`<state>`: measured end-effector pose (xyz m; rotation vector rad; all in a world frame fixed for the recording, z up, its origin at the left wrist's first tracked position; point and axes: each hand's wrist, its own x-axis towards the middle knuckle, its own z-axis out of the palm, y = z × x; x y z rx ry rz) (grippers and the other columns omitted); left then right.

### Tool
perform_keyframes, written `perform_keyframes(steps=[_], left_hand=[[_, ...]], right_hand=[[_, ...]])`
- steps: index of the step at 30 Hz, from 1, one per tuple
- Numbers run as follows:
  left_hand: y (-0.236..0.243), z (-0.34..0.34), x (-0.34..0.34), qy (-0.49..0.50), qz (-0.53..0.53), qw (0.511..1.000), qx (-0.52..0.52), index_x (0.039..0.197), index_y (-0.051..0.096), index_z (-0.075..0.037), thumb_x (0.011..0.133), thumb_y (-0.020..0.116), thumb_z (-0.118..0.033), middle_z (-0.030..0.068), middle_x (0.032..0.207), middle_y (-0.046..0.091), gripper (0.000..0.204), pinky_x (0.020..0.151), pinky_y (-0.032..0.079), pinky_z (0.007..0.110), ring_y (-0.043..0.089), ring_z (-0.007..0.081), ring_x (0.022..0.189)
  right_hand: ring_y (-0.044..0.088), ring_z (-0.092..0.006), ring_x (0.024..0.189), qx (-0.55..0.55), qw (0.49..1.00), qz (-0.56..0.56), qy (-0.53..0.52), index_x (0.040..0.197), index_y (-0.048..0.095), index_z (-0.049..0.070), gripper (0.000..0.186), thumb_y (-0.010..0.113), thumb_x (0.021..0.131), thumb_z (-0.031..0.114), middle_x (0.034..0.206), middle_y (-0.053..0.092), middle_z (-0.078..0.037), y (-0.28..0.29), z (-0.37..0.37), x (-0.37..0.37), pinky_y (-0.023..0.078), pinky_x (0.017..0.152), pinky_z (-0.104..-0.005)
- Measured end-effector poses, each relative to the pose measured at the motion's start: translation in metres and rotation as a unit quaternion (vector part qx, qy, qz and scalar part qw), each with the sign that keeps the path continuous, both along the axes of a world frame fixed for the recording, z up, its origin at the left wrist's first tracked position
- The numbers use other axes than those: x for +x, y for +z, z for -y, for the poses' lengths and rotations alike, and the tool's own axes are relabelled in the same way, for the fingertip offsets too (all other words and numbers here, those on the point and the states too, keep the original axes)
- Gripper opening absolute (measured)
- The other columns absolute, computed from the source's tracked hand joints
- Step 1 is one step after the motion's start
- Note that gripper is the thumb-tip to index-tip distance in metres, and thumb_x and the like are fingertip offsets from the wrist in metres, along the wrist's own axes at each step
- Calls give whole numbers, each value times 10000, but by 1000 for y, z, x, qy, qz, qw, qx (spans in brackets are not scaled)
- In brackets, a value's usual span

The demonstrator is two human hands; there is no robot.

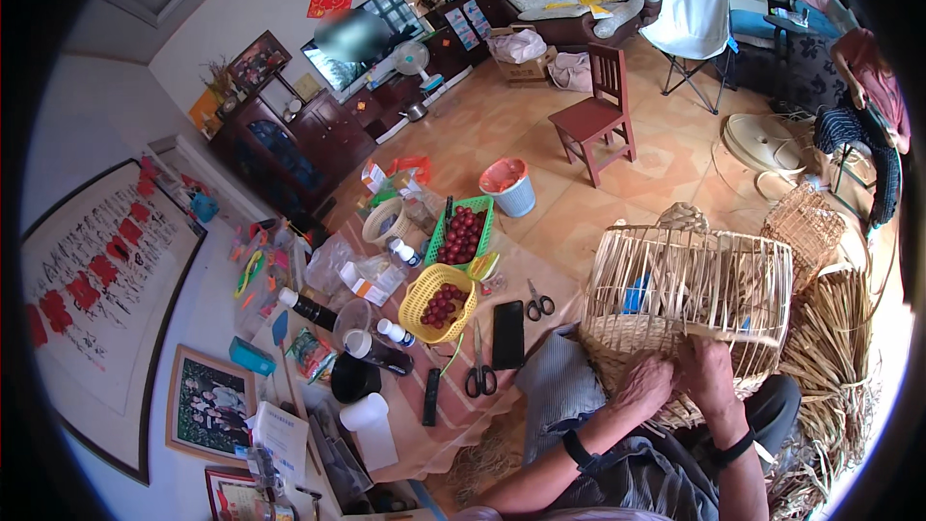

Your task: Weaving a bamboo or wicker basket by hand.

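A large half-woven basket rests on my lap, its upright stakes spread above a tightly woven lower band. Against the near side of that band is my left hand, fingers curled onto the weave. Close beside it, my right hand is closed at a pale flat straw strip that runs along the top of the woven part to the right. Fingertips of both hands are partly hidden. A small blue item shows between the stakes. To the right stands a thick bundle of dry straw.
Left is a cluttered table with two scissors, a black phone, a yellow basket and green basket of dark red fruit. Beyond are a bin, a wooden chair and a seated person at far right.
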<state>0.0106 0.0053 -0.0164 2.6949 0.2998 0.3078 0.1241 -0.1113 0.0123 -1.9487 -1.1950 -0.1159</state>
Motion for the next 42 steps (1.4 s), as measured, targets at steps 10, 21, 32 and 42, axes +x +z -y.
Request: perform_keyframes(steps=[10,21,32,42], left_hand=[[19,-5,4,-39,-45,998,-35,1037,682,-9,1083,612,-190,231,915,723,200,845,552,531,722,401,903],[2,9,11,38,25,998,-36,1015,643,-20,1131,577,-252,216,758,680,268,736,535,554,692,424,753],[9,7,5,8,10,996,-89,978,606,-31,1142,573,-292,216,832,681,310,814,536,555,693,441,844],[16,2,15,-33,-115,992,-48,995,668,11,1120,606,-261,224,837,696,306,807,549,544,715,418,842]], right_hand=[[556,-92,646,233,741,-628,47,1261,635,46,327,817,994,104,899,744,-23,-14,74,-14,460,636,-251],[539,-76,573,170,843,-506,-62,1013,683,49,221,711,1093,253,710,607,14,24,33,42,388,477,-276],[519,-58,557,151,792,-590,-42,905,652,112,373,684,1118,417,694,612,26,-30,139,0,413,527,-230],[634,-159,471,0,801,-598,38,882,700,-18,389,808,1043,319,654,717,-112,14,177,-14,482,427,-294]])
